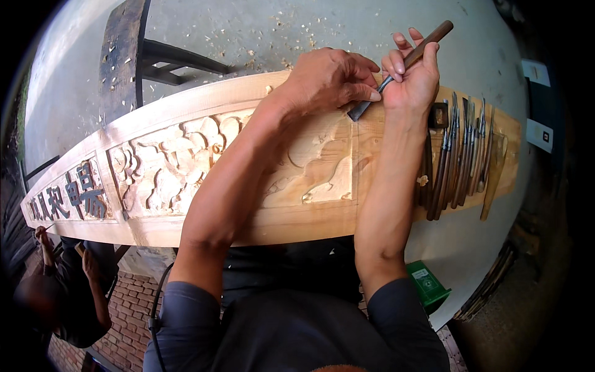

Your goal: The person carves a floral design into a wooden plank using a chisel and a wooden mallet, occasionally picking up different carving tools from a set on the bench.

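A wood chisel with a brown round handle and a broad flat steel blade slants over the far part of a long carved wooden board. My right hand holds it, palm up, with the handle between thumb and fingers. Across the board reaches my left hand, its thumb and curled fingers closed at the chisel's shank just above the blade. The blade's edge is close to the wood; whether it touches, I cannot tell. Beneath my left forearm, part of the carved relief is hidden.
Several carving tools lie in a row on the board's right end, beside a small dark block. A dark wooden bench stands beyond, with shavings on the floor. At lower left a co-worker works; a green bin stands at right.
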### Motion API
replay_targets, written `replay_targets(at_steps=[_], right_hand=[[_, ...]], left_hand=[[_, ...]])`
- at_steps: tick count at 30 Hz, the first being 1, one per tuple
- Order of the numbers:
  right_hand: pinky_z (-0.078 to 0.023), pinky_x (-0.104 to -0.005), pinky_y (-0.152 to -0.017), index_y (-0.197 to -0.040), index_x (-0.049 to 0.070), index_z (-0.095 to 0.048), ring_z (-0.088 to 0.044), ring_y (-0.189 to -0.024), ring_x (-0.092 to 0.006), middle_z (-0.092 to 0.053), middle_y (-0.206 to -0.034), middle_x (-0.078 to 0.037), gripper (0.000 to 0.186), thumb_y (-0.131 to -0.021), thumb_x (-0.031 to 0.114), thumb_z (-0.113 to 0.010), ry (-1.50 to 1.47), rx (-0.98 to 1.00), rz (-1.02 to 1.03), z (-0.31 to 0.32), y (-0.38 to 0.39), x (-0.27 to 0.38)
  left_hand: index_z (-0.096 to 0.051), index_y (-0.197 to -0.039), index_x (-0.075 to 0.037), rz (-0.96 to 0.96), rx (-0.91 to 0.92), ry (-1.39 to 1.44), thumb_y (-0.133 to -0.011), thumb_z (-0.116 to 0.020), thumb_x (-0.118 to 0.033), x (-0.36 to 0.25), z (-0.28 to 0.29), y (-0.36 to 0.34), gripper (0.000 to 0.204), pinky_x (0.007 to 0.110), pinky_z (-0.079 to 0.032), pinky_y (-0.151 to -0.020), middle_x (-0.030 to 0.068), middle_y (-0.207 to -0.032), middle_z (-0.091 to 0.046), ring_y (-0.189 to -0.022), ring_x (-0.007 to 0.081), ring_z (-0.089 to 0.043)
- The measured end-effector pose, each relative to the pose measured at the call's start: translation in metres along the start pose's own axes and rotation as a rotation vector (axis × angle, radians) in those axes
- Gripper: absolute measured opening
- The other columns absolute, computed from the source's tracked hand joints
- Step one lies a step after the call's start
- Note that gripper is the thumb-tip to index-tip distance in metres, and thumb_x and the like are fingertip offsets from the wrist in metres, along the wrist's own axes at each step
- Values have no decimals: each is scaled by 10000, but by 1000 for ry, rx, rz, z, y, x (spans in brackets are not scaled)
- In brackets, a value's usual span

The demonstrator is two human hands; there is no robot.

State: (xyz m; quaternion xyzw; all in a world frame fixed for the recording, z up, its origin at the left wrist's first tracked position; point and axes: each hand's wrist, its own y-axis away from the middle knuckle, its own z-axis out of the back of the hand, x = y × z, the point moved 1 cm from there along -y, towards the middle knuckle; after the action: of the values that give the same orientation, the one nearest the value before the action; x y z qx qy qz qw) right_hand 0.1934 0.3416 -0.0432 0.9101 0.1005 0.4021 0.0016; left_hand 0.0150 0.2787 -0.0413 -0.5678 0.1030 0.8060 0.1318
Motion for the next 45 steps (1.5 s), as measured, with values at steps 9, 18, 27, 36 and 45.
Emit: replay_targets(at_steps=[9,18,27,36,45], right_hand=[[-335,-266,-526,-1116,34,-568,-483,-579,-142,-672,-1031,-176,364,-1181,358,-416,138,-274,62,-6,-1,-5],[-307,-276,-472,-1019,57,-514,-418,-488,-145,-648,-832,-172,413,-1169,431,-426,278,-417,110,-20,4,-6],[-295,-281,-492,-988,57,-485,-373,-521,-138,-567,-873,-149,427,-1161,445,-440,357,-337,80,-11,1,-5],[-308,-298,-511,-966,65,-486,-358,-533,-145,-545,-849,-131,418,-1166,426,-418,413,-326,55,-16,0,-9],[-303,-297,-515,-968,74,-479,-351,-538,-143,-525,-825,-110,414,-1165,427,-392,435,-279,32,-16,-2,-10]], left_hand=[[-858,-1102,-136,-39,-10,71,-938,-822,-236,12,0,0,195,341,-594,-836,70,-1314,-778,-967,200,-757],[-851,-1105,-120,-84,-46,-81,-942,-825,-275,6,-2,-1,226,348,-587,-759,42,-1252,-808,-841,206,-770],[-865,-1077,-179,-48,-57,-221,-938,-811,-344,-2,-4,0,222,356,-577,-792,-45,-1216,-815,-856,233,-765],[-863,-999,-197,8,-59,-184,-920,-812,-346,4,-3,-1,177,375,-564,-772,-51,-1128,-819,-852,260,-742],[-866,-946,-237,45,-52,-244,-872,-829,-435,7,-3,-4,214,418,-571,-745,14,-933,-811,-845,307,-745]])
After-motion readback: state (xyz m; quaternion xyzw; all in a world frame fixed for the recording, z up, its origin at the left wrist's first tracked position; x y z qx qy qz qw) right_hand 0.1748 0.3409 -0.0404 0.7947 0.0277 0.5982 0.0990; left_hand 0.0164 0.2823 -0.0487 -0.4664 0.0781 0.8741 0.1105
